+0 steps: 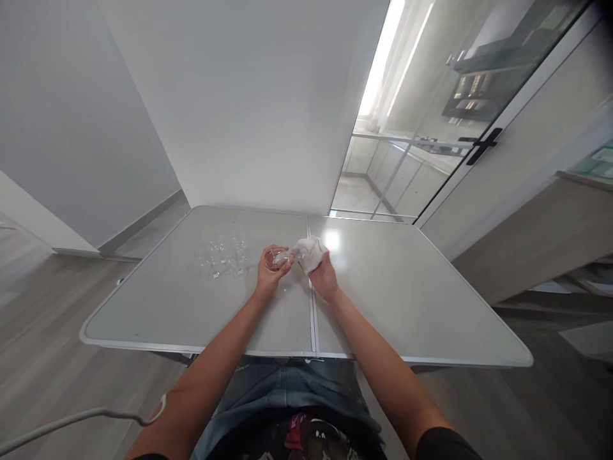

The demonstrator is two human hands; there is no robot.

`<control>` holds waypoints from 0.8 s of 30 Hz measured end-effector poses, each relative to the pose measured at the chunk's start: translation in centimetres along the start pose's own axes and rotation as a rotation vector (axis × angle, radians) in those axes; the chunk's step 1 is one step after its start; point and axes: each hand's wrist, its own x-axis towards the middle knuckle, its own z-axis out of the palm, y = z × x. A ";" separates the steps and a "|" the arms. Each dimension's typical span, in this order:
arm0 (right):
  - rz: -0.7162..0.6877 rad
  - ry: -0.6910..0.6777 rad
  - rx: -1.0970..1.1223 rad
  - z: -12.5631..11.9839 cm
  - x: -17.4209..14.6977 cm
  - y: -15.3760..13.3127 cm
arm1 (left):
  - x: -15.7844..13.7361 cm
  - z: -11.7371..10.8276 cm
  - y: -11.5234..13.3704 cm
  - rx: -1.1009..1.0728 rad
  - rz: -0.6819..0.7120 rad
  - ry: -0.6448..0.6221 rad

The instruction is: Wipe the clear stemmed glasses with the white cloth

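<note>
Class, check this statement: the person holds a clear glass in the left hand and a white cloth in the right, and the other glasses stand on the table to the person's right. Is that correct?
Not quite. The head view shows the other glasses standing to the person's left on the table, beside the left hand. The rest holds: the left hand holds a clear glass, the right hand a white cloth.

A small clear glass (280, 257) lies on its side near the middle of the frame, gripped around its bowl, its open end turned toward the right. A white cloth (310, 252), crumpled and bunched, sits just right of it at frame centre, pressed against the glass's mouth. Both are held just above the pale grey table top.
</note>
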 end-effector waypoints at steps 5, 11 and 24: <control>-0.220 0.025 -0.679 -1.0 0.3 0.9 | -0.1 0.1 0.2 0.046 -0.007 -0.043; -0.362 -0.181 -1.067 -1.0 0.3 0.6 | 0.0 -0.1 -0.4 0.114 0.024 -0.035; -0.181 -0.235 -0.697 0.3 -0.9 -0.3 | 0.5 -1.5 -1.4 0.145 -0.033 0.177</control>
